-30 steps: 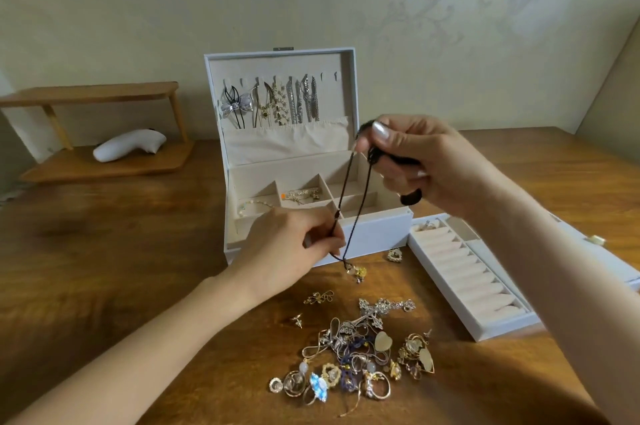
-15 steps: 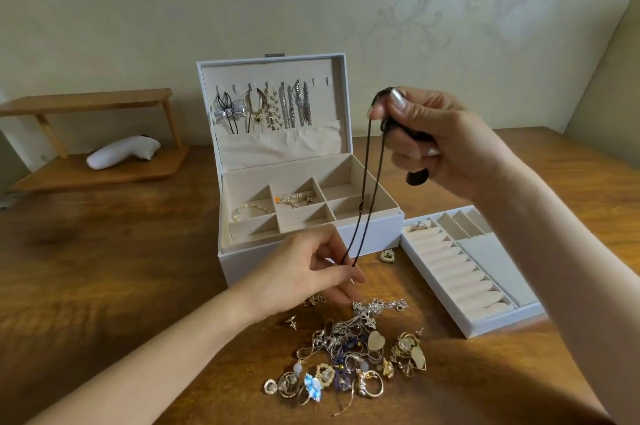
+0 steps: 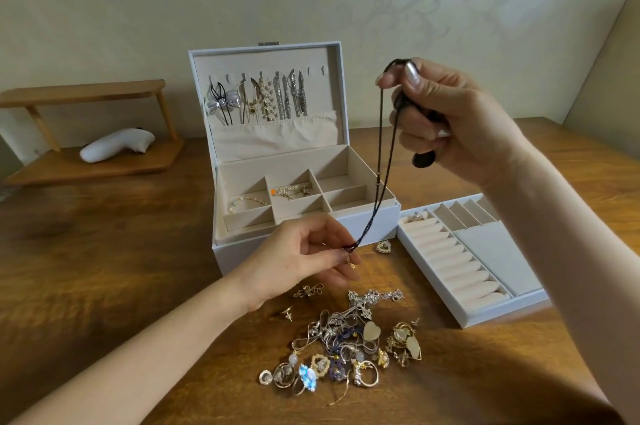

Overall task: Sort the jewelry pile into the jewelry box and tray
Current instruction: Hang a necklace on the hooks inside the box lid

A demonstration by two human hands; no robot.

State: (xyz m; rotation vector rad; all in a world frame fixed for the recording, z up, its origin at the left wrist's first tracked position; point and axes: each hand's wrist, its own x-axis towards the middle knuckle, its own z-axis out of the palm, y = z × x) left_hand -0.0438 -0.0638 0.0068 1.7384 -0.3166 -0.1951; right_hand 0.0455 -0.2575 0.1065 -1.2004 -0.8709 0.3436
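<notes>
— Where was our black cord necklace (image 3: 383, 161)?
— Stretched before the open jewelry box (image 3: 379, 221): our right grip (image 3: 460, 119) clamped its top loop, our left grip (image 3: 304, 258) pinched its lower end near the jewelry pile (image 3: 346, 348).

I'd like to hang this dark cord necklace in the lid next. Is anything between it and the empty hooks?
Nothing visible blocks it. The necklace hangs stretched between the right hand and left hand, just right of the open lid; the two rightmost hooks are bare, with hung chains only to their left.
</notes>
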